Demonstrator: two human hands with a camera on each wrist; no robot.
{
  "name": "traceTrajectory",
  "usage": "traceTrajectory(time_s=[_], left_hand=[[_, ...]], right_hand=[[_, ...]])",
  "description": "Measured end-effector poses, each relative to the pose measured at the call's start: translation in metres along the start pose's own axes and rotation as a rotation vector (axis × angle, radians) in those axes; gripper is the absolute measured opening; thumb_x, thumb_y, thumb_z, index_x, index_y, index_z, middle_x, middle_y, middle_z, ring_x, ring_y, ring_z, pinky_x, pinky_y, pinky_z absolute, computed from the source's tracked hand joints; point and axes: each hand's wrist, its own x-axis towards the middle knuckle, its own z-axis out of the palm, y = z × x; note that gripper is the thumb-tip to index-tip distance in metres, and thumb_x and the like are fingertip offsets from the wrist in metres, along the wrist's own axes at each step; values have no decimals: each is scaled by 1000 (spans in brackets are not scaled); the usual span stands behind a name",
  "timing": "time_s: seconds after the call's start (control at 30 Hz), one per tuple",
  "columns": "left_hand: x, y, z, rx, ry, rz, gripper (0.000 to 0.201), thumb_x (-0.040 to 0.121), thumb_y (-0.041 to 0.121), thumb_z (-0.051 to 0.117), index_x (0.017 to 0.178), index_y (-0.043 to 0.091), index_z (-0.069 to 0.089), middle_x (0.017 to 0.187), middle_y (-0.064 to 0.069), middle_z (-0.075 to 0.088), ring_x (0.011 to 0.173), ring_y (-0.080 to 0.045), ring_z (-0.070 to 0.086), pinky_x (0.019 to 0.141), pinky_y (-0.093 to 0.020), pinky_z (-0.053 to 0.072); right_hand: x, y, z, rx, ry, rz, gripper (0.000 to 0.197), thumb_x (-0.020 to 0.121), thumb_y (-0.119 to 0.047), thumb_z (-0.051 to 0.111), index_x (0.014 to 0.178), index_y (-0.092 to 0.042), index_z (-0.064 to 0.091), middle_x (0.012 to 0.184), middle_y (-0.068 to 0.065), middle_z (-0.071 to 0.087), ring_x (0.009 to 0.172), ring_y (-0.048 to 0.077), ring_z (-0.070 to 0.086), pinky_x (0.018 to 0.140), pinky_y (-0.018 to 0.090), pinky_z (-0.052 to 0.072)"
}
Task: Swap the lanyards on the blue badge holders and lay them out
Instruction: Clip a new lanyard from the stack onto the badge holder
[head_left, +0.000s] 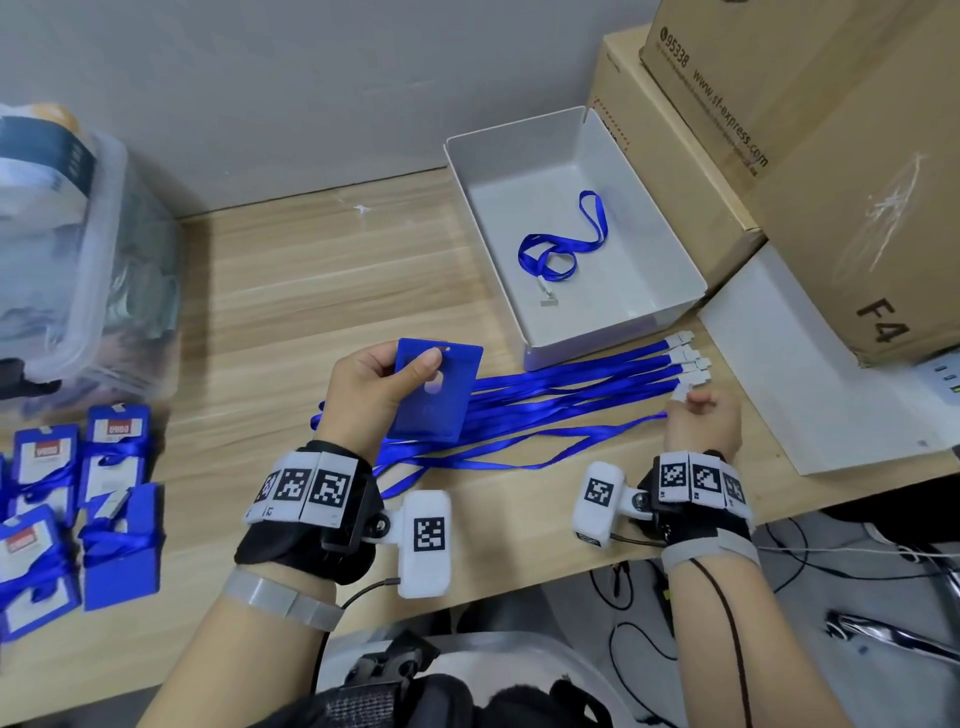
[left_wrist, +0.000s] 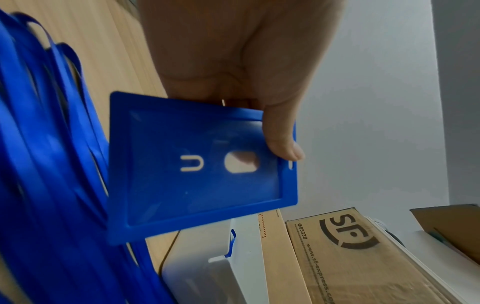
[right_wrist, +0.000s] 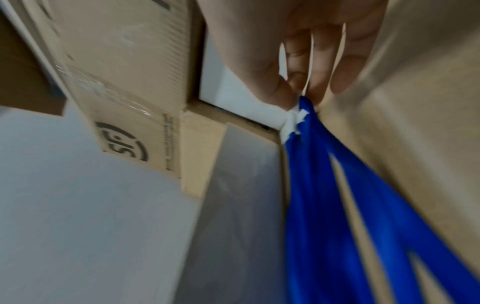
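Observation:
My left hand (head_left: 382, 382) holds an empty blue badge holder (head_left: 434, 395) above the table, thumb on its face; in the left wrist view the badge holder (left_wrist: 197, 168) shows its oval cutout. Several blue lanyards (head_left: 561, 384) lie side by side on the wooden table (head_left: 311, 291), their white clips (head_left: 688, 358) pointing right. My right hand (head_left: 698, 415) pinches the white clip end of the nearest lanyard (head_left: 519, 449); the right wrist view shows the fingertips on that clip (right_wrist: 294, 121) with the blue straps (right_wrist: 324, 195) trailing down.
A white tray (head_left: 670, 291) behind the lanyards holds one coiled blue lanyard (head_left: 563, 244). Cardboard boxes (head_left: 805, 156) are stacked at the right, over a white board (head_left: 810, 374). Several badge holders wrapped in lanyards (head_left: 78, 499) lie at the left front, beside a clear plastic bin (head_left: 78, 260).

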Motion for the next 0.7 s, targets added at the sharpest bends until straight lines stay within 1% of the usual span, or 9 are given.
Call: traceTrajectory(time_s=[0.07,0.13,0.17,0.23,0.37,0.47,0.57,0.67,0.7], left_hand=[[-1,2,-2,5,-1,8,21,85,14,61,64,13,65,59,4,62,66,-17,56,67,-26,47],[-3,5,-4,3,-4,23,18,85,13,60,68,13,65,58,6,63,63,-13,56,63,-21,47],[-3,7,-6,0,-8,32,16,86,12,59,71,13,65,57,7,63,61,-10,57,62,-19,48],[-4,11,-9,-8,-17,52,12,86,9,58,76,13,65,58,9,65,59,-6,58,61,-17,48],[-8,25,-17,-50,-52,85,13,87,3,55,85,14,61,58,9,65,54,-3,58,57,-14,48],[-12,35,-28,-33,-111,133,20,84,2,59,93,20,61,61,8,60,55,-8,54,58,-17,46],[-16,41,-38,64,-146,240,32,80,6,62,101,29,61,72,5,58,59,-9,52,62,-17,46],[-21,47,-43,98,-121,285,30,84,-3,57,91,25,64,83,12,64,65,-1,54,65,-13,45],[-23,49,-44,116,-103,289,30,85,-6,54,86,22,65,85,10,64,65,1,54,65,-12,44]], right_hand=[[-10,-18,4,183,-59,-60,21,81,-1,60,89,-14,45,82,2,52,68,14,51,61,9,41],[-25,-39,11,352,-168,-88,29,76,5,63,82,-17,45,77,0,51,75,22,56,71,23,48],[-35,-50,13,423,-236,-97,33,75,8,61,79,-20,45,77,0,51,77,26,58,71,31,49],[-55,-72,18,518,-373,-141,35,75,12,59,80,-21,49,77,2,53,81,31,58,69,34,50],[-98,-106,23,505,-620,-308,30,77,8,62,82,-21,61,78,-1,59,73,19,58,61,19,51],[-124,-122,27,446,-762,-472,22,80,2,63,85,-20,64,87,9,63,68,5,62,60,14,46],[-141,-133,35,403,-867,-528,18,82,-5,64,84,-22,65,87,10,62,58,9,61,54,16,44],[-148,-139,40,377,-912,-553,19,85,-6,61,83,-25,63,79,4,60,48,8,53,48,17,40],[-150,-140,41,376,-920,-565,21,84,-4,61,83,-25,62,76,0,61,47,6,52,48,15,40]])
